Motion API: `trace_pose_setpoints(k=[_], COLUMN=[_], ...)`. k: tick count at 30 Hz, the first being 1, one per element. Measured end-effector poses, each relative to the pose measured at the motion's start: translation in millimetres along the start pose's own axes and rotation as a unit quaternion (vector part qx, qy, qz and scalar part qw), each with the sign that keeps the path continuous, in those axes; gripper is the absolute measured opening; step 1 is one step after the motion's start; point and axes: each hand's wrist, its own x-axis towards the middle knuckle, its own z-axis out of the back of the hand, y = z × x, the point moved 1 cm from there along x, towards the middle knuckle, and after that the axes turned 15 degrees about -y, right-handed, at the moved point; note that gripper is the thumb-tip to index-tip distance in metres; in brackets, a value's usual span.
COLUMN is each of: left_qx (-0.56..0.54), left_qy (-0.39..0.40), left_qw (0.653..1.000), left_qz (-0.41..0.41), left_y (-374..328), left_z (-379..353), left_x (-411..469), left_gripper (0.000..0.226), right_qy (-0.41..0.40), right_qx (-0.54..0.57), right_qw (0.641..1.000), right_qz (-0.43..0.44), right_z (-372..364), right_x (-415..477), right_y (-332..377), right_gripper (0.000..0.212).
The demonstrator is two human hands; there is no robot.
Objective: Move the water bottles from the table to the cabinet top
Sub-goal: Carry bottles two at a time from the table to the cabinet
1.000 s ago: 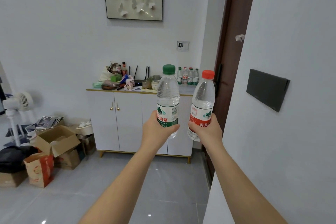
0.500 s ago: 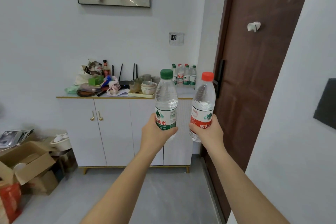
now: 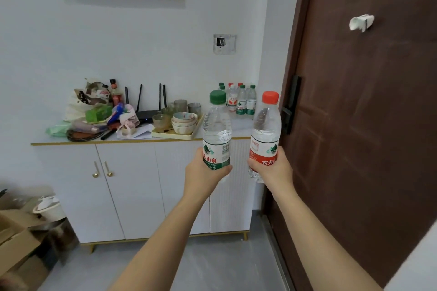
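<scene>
My left hand point(image 3: 203, 176) grips a clear water bottle with a green cap and green label point(image 3: 217, 130), held upright. My right hand point(image 3: 274, 171) grips a second upright bottle with a red cap and red label point(image 3: 266, 132). Both are held out in front of me, just short of the white cabinet point(image 3: 132, 186). Its top point(image 3: 241, 126) shows a bare patch at the right end. Several more water bottles point(image 3: 241, 99) stand at the back right of that top, against the wall.
The cabinet top's left and middle hold bags, a black router point(image 3: 147, 111), glasses and stacked bowls on a tray point(image 3: 176, 133). A dark brown door point(image 3: 364, 111) stands right of the cabinet. Cardboard boxes point(image 3: 16, 241) sit on the floor at left.
I have moved closer to the cabinet, which now looks larger and nearer. Both hands still hold their bottles upright in front of me.
</scene>
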Motion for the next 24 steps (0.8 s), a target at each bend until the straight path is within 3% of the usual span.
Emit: trace_pose_setpoints(k=[12, 24], left_qx=[0.002, 0.027], left_qy=[-0.010, -0.009], left_qw=[1.000, 0.999], left_qz=[-0.001, 0.020], left_y=[42.1, 81.5], left_z=[-127.3, -256.0], left_x=[147.1, 273.6], left_gripper=[0.049, 0.052], right_qy=[0.009, 0.024], right_qx=[-0.017, -0.033], right_qw=[1.000, 0.998], right_qz=[-0.005, -0.038], right_z=[-114.4, -195.3], right_x=[177.7, 328.4], right_y=[-65.6, -114.1], right_gripper=[0.068, 0.065])
